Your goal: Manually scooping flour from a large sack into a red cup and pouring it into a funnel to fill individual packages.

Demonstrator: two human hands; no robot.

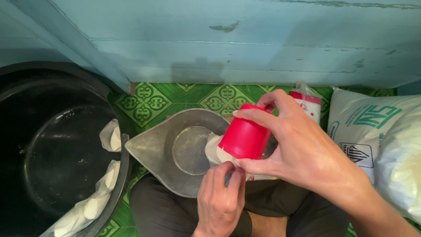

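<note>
My right hand [302, 149] grips a red plastic cup [243, 136], tipped mouth-down over a grey metal scoop pan [153, 149] that rests on my lap. My left hand [219, 197] is just under the cup's mouth, its fingers pinched on a small clear plastic bag holding something white [213, 149]. The bag's lower part is hidden by my fingers and the cup.
A large black tub [57, 145] stands at the left, with small white filled bags [94, 204] along its rim. A big white sack [368, 131] lies at the right, a small red-and-white packet [307, 103] behind the cup. Green patterned tiles [184, 98] meet a blue wooden wall.
</note>
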